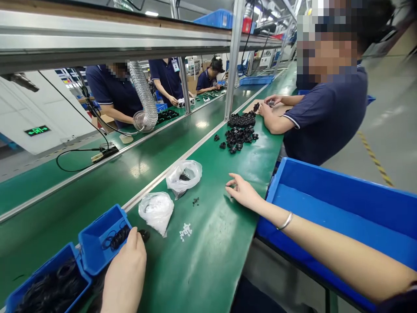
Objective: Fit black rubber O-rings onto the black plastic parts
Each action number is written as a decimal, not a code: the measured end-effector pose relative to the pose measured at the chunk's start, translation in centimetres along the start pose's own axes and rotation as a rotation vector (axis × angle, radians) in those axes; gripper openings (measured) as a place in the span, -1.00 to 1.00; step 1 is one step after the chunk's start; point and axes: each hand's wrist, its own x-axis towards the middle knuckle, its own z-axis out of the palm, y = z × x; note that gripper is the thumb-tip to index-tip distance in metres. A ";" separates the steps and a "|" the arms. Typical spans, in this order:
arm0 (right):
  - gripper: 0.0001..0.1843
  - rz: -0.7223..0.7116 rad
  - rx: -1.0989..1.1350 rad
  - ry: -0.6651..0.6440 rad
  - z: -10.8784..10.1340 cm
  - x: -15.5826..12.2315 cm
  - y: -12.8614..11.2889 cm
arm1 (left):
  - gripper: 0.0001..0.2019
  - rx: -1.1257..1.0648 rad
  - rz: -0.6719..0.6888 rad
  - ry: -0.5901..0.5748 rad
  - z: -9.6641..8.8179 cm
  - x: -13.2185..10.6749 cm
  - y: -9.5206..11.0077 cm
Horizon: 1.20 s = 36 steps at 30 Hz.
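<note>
My left hand [127,267] is at the lower left, beside the small blue bin [94,243] of black rings. Its fingers are curled, and a black round part [144,235] shows just past the fingertips; the hand covers the rest of it. Over the green bench [208,261], my right hand [243,191] reaches in from the right, its thumb and forefinger apart. A tiny dark spot lies under its fingertips, too small to name. Between the hands lie a little group of white pieces [185,231] and a few small black pieces [196,201].
Two plastic bags stand beyond, one of white pieces [158,211], one of black [184,177]. Another blue bin [48,282] holds black cords. Black parts [239,134] lie heaped near a co-worker [325,113]. A large blue crate [342,217] is at right; a metal post [233,61] rises behind.
</note>
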 end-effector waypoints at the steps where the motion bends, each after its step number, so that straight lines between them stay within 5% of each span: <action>1: -0.59 -0.024 0.005 -0.006 0.4 -0.5 0.0 | -0.50 0.047 0.005 -0.019 -0.2 0.3 -0.1; 6: -0.68 -0.179 0.015 -0.096 2.0 -2.0 -1.5 | -0.57 0.340 0.079 -0.157 -2.3 1.8 0.0; 10: -0.83 -0.282 0.032 -0.120 3.7 -1.7 -4.1 | -0.63 0.359 0.142 -0.125 -3.5 2.3 0.4; 16: -0.90 -0.395 0.037 -0.107 6.1 -2.5 -6.7 | -0.68 0.204 0.211 -0.091 -1.7 -0.7 1.0; 20: -0.89 -0.501 0.033 -0.190 6.6 -3.8 -7.4 | -0.81 -0.147 0.090 -0.150 -0.3 -4.5 2.5; 24: -0.89 -0.590 -0.001 -0.258 7.2 -4.3 -7.6 | -0.84 -0.715 -0.125 -0.216 -1.5 -6.5 4.9; 29: -0.80 -0.648 -0.061 -0.264 8.1 -4.1 -7.6 | -0.62 -1.521 -0.572 -0.377 -2.8 -6.4 6.8; 32: -0.75 -0.692 -0.094 -0.227 8.2 -4.4 -7.2 | -0.62 -1.916 -0.725 -0.415 -2.6 -6.2 7.1; 36: -0.78 -0.732 -0.135 -0.202 7.7 -4.9 -6.5 | -0.68 -2.186 -0.845 -0.413 -2.3 -6.0 7.0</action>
